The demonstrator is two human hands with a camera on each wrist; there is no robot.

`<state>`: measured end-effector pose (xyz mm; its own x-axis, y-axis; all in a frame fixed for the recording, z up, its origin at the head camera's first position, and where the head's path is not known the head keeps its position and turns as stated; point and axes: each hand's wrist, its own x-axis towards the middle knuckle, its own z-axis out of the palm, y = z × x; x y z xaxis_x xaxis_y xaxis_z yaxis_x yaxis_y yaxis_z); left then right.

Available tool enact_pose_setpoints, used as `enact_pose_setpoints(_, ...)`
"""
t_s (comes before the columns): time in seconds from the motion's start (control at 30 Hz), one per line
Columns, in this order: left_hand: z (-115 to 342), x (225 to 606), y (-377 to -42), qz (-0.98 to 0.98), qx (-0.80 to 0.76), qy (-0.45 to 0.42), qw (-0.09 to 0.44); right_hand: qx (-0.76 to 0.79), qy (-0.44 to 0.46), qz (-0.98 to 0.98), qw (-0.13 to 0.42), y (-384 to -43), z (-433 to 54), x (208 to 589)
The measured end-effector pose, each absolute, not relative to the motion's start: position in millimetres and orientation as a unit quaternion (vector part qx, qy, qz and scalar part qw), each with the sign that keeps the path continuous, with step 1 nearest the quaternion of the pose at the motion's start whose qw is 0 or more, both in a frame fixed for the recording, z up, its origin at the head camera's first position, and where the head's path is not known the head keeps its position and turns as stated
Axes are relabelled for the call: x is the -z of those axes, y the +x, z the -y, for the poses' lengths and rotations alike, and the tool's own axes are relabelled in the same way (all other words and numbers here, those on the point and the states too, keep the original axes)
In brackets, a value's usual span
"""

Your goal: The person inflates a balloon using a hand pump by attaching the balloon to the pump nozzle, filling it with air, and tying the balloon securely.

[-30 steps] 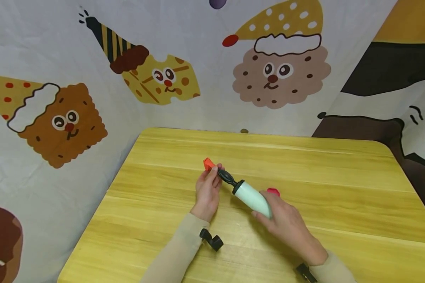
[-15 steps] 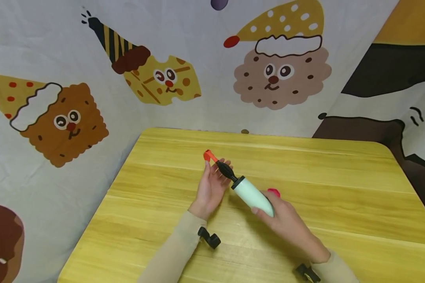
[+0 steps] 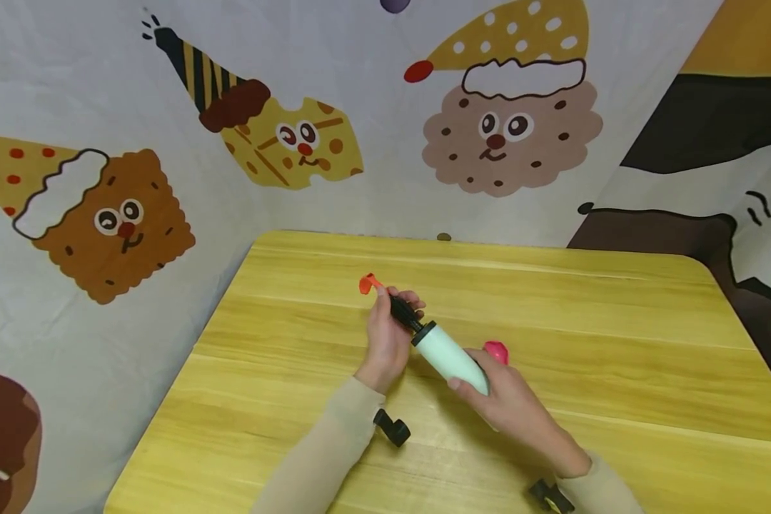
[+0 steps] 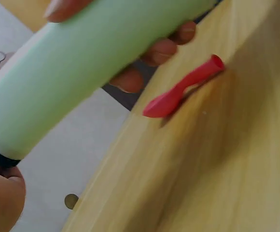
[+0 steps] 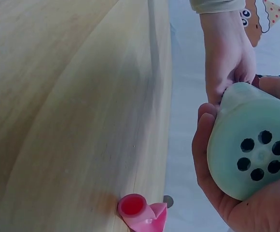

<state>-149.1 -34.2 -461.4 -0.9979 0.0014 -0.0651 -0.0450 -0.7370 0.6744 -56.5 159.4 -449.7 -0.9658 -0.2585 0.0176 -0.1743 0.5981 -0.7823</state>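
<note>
My right hand (image 3: 510, 400) grips the mint-green body of a balloon pump (image 3: 452, 360), which slants up and left toward its black nozzle (image 3: 403, 313). An orange balloon (image 3: 366, 283) is fitted over the nozzle's tip, its loose end bent over to the left. The left hand (image 3: 388, 343) has its thumb at the balloon's neck, with its fingers behind the nozzle. In the right wrist view, the pump's round end (image 5: 260, 145) with several holes faces the camera, the right hand wrapped around it. The left hand (image 5: 227, 53) shows beyond, its fingertips hidden.
A pink balloon (image 3: 497, 351) lies deflated on the wooden table (image 3: 283, 314), just beyond the right hand. Its open mouth (image 4: 217, 63) shows in the left wrist view. Behind the table hangs a cloth (image 3: 385, 143) with cartoon food prints. Each wrist wears a black camera mount (image 3: 393, 430).
The left fingers have loosened from the balloon's neck, spread, then come back to it with the thumb. The orange balloon has shifted slightly up and left. The right hand keeps its hold on the pump.
</note>
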Motion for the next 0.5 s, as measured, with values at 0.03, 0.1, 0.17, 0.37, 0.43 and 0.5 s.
enact_pose_setpoints(0.03,33.2,462.4,-148.6,-0.373,-0.928,-0.027,0.007,0.434,-0.12,-0.892,0.051,-56.5,-159.1,449.7)
enact_pose_setpoints(0.1,31.9,463.9,-147.3,-0.39,-0.921,-0.024,0.001,0.435,-0.116,-0.891,0.053,-56.5,-158.9,449.6)
enact_pose_setpoints(0.17,31.3,464.3,-146.3,-0.403,-0.915,-0.023,0.003,0.436,-0.112,-0.892,0.052,-56.6,-159.1,449.3)
enact_pose_setpoints(0.37,34.3,459.3,-149.5,-0.367,-0.93,-0.022,0.004,0.431,-0.109,-0.895,0.042,-56.6,-161.1,446.5)
enact_pose_setpoints(0.43,36.1,457.1,-152.6,-0.351,-0.936,-0.027,-0.003,0.431,-0.112,-0.894,0.04,-56.5,-161.4,445.4)
enact_pose_setpoints(0.5,36.7,456.0,-155.0,-0.345,-0.938,-0.034,-0.009,0.432,-0.114,-0.894,0.038,-56.2,-161.3,444.3)
